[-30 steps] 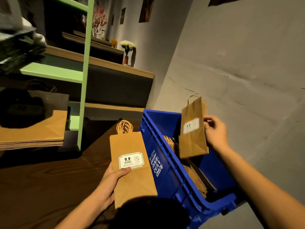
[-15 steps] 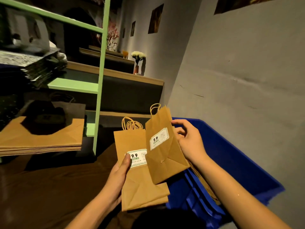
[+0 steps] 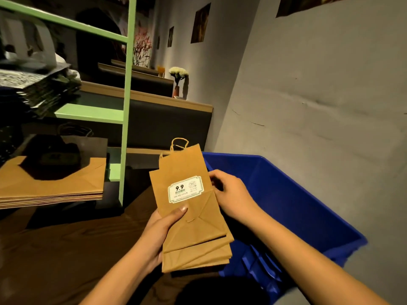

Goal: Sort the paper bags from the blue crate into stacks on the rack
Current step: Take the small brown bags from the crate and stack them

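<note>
I hold a small pile of flat brown paper bags (image 3: 193,225) with a white "9.9" label and twine handles, above the wooden table's edge. My left hand (image 3: 163,230) grips the pile from the left, thumb pressed on the top bag just below the label. My right hand (image 3: 231,194) holds the pile's right edge with curled fingers. The blue crate (image 3: 297,208) stands to the right against the wall; its contents are hidden. On the green rack (image 3: 126,106) at the left, a stack of larger brown bags (image 3: 57,186) lies on the low shelf.
A stack of dark patterned bags (image 3: 39,89) fills the rack's upper shelf. A dark bag (image 3: 55,155) rests on the brown stack. The wooden table (image 3: 66,249) runs under my arms. A grey wall (image 3: 319,95) is close on the right. Booth seating and a flower vase (image 3: 178,82) lie beyond.
My right hand brought the bag from over the crate to the left and laid it on the bags in my left hand. The view swung left and up toward the rack.
</note>
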Action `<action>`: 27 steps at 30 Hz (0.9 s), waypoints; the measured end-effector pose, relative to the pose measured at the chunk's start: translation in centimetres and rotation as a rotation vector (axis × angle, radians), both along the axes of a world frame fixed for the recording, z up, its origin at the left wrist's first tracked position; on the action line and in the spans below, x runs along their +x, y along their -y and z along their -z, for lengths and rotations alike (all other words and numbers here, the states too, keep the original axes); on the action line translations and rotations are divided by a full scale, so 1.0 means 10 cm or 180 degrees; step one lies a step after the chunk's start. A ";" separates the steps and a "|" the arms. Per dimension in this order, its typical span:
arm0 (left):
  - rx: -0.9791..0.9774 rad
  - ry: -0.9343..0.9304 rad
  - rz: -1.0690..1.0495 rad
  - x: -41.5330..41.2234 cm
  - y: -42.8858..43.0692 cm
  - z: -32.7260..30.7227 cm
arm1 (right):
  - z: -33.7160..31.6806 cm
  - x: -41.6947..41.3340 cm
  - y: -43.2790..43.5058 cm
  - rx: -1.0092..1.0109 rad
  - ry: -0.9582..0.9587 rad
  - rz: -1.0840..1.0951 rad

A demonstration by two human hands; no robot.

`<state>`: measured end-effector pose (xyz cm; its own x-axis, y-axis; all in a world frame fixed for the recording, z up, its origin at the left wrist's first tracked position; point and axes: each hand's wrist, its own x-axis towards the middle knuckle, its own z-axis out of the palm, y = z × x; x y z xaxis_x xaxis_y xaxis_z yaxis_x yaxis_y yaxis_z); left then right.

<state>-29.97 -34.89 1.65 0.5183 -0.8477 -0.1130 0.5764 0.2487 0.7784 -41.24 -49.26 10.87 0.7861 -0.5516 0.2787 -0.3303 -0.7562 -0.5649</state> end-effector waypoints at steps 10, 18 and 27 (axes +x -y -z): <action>0.0204 -0.0049 -0.0257 0.20 0.05 0.29 | 0.04 -0.41 1.41 -0.0166 -0.0944 0.1299; 0.0511 0.0055 -0.0143 0.46 0.29 0.77 | 0.70 -0.84 1.82 0.0956 -0.3321 0.1557; 0.0530 0.0276 0.0167 0.46 0.33 0.86 | 0.76 -0.78 1.89 -0.0073 -0.2920 0.1233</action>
